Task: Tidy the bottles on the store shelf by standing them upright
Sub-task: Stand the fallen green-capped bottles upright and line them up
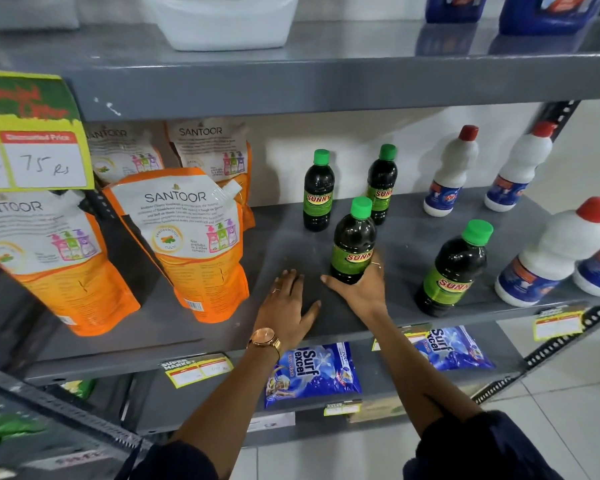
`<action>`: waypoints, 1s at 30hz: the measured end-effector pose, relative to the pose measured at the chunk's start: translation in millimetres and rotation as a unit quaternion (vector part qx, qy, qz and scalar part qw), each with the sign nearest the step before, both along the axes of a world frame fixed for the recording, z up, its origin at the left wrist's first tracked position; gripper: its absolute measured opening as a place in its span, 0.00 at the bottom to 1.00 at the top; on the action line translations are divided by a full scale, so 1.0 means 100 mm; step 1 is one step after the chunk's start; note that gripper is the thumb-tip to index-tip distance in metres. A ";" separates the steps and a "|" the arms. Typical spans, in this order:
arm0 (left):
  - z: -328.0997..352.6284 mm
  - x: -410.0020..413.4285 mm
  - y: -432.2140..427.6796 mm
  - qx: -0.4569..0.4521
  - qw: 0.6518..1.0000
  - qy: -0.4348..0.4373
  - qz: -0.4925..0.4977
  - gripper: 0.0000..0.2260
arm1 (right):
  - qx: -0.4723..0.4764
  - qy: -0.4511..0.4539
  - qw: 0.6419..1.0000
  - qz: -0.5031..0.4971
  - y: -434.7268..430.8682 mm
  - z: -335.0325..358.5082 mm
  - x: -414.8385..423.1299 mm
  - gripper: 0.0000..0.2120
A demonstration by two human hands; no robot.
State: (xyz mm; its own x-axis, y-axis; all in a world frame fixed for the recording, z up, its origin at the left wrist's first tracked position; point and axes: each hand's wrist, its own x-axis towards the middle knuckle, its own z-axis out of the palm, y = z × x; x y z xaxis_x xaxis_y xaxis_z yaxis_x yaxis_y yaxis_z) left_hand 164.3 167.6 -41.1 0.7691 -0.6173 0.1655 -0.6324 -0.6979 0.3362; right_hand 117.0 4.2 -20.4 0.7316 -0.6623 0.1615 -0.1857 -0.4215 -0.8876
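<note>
Several dark bottles with green caps and green "SUNNY" labels stand upright on the grey middle shelf (291, 244). My right hand (359, 284) grips the lower part of the front centre bottle (353, 239), which stands upright. My left hand (286, 304), with a watch on the wrist, lies flat and open on the shelf just left of it. Two more bottles stand behind, the back left bottle (318, 192) and the back right bottle (381, 183). Another dark bottle (452, 268) stands at the front right.
Orange and white Santoor pouches (191, 244) fill the shelf's left side. White bottles with red caps (555, 251) stand at the right. A yellow price sign (32, 140) hangs at the upper left. Blue Surf Excel packets (312, 374) lie on the shelf below.
</note>
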 end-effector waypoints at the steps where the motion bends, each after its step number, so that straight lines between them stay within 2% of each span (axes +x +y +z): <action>1: -0.01 0.00 0.00 0.000 1.000 0.000 0.001 0.29 | 0.010 -0.005 1.000 0.024 -0.03 -0.01 -0.06 0.39; 4: -0.01 0.01 0.00 -0.001 1.000 0.006 0.005 0.29 | 0.012 -0.027 0.999 0.042 -0.14 -0.02 -0.17 0.31; 9: -0.01 0.02 -0.01 0.002 1.000 0.010 0.002 0.29 | 0.030 -0.005 0.997 0.075 -0.17 0.06 -0.28 0.32; 17: 0.04 -0.02 0.01 -0.039 0.999 0.024 -0.016 0.22 | 0.040 0.001 0.991 0.124 -0.01 -0.08 -0.81 0.29; 19: 0.05 -0.04 0.05 -0.066 0.996 0.047 -0.022 0.21 | 0.046 0.009 0.990 0.133 0.01 -0.06 -0.83 0.30; 21: 0.07 -0.10 0.09 -0.122 0.985 0.115 -0.033 0.23 | 0.060 0.006 0.988 0.146 0.03 -0.05 -0.85 0.34; 23: 0.10 -0.20 0.12 -0.189 0.957 0.212 -0.053 0.29 | 0.057 -0.032 0.993 0.100 0.05 -0.09 -0.96 0.41; 25: 0.11 -0.32 0.09 -0.199 0.943 0.259 -0.060 0.38 | 0.031 -0.100 0.994 -0.033 0.05 -0.11 -1.16 0.39; 27: 0.09 -0.43 -0.01 -0.186 0.949 0.254 -0.036 0.44 | 0.024 -0.151 0.976 -0.153 -0.08 -0.17 -1.35 0.34; 28: 0.08 -0.48 -0.09 -0.183 0.954 0.235 -0.012 0.45 | 0.020 -0.155 0.972 -0.174 -0.20 -0.19 -1.41 0.35; 30: 0.08 -0.55 -0.24 -0.185 0.965 0.182 0.048 0.40 | 0.012 -0.108 0.986 -0.128 -0.49 -0.21 -1.45 0.43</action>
State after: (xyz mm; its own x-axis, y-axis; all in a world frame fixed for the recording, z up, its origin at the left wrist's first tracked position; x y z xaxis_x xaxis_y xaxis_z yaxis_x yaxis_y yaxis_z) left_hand 109.4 144.0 -32.8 0.8684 -0.4911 0.0687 -0.3640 -0.5372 0.7609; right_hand -27.9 -45.2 -41.6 0.4909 -0.8260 0.2770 -0.0882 -0.3635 -0.9274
